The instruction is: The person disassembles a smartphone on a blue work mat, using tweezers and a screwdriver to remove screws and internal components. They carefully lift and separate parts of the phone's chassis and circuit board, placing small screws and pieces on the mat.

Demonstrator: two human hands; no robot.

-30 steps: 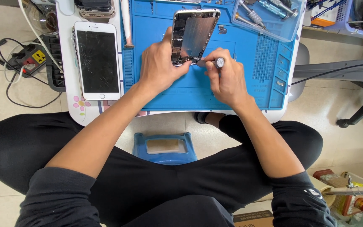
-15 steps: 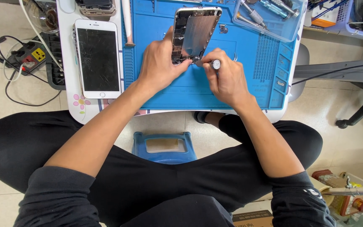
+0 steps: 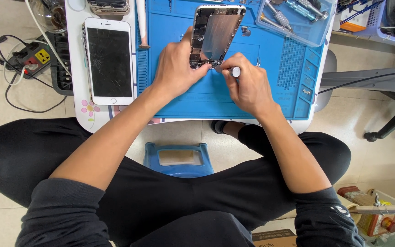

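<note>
Head view: both hands at an opened phone shell on a blue repair mat.

Left hand (image 3: 175, 68) grips lower edge of the silver opened phone housing (image 3: 216, 34), steadying it on the blue silicone work mat (image 3: 270, 87). Right hand (image 3: 248, 84), just beside it, pinches a small metal-capped screwdriver (image 3: 235, 71), tip at the housing's bottom end. Judging: screen already off, internals still in, so teardown partway. White phone w/ cracked glass (image 3: 111, 61) lies left of left hand on the white desk (image 3: 79, 98).

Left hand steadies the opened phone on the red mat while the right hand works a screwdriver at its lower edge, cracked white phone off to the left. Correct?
Not quite: the mat is blue, not red, as the head view shows. The rest holds: left hand steadies the opened phone, right hand works the screwdriver, cracked phone lies left.
</note>
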